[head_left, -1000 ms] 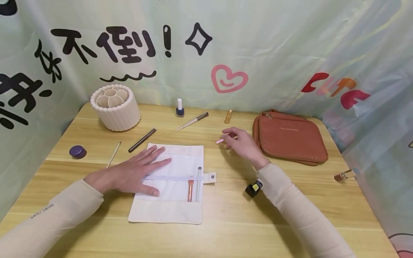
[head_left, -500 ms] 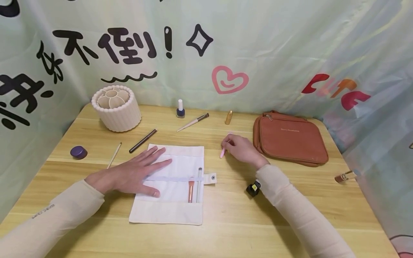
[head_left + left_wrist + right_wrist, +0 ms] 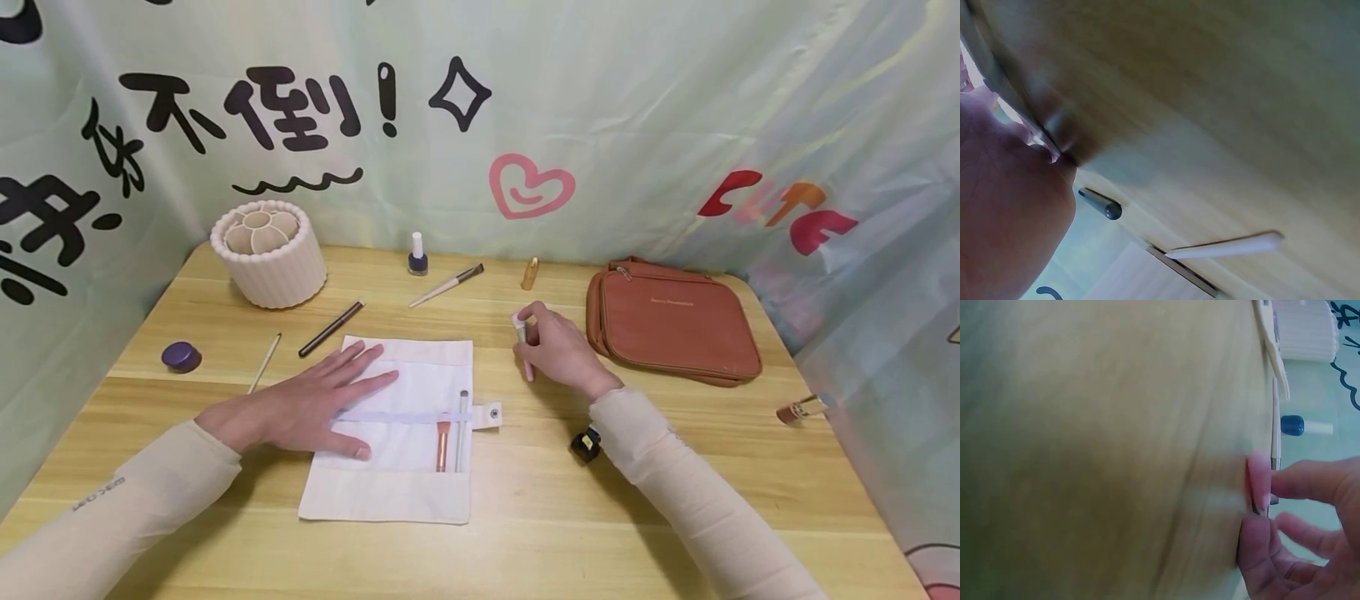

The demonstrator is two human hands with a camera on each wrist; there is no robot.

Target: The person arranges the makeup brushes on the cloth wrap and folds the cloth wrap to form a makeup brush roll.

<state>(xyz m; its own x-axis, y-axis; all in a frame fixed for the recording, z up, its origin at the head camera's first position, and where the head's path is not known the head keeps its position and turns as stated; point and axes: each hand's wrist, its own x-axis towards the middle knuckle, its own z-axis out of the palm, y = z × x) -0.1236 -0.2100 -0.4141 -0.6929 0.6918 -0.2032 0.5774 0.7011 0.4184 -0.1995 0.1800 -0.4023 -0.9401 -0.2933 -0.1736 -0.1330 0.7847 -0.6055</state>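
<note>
My left hand lies flat with fingers spread on a white fabric brush roll, unfolded on the table. Tucked under the roll's band are a copper makeup brush and a thin pale brush. To the right of the roll, my right hand pinches a slim pink stick with a pale, silvery middle. In the right wrist view the stick's rounded pink end shows by thumb and fingers; its exact kind is unclear. The palm of my left hand fills the left wrist view's edge.
Behind stand a ribbed white holder, nail polish and a gold tube, with a brush lying between. Left lie a purple jar, thin stick and dark pen. Right: brown case, lipstick-like tube.
My right hand has turned the pink stick from nearly level to upright-pointing in the head view, its pink end now toward me. The left hand has stayed on the brush roll.
</note>
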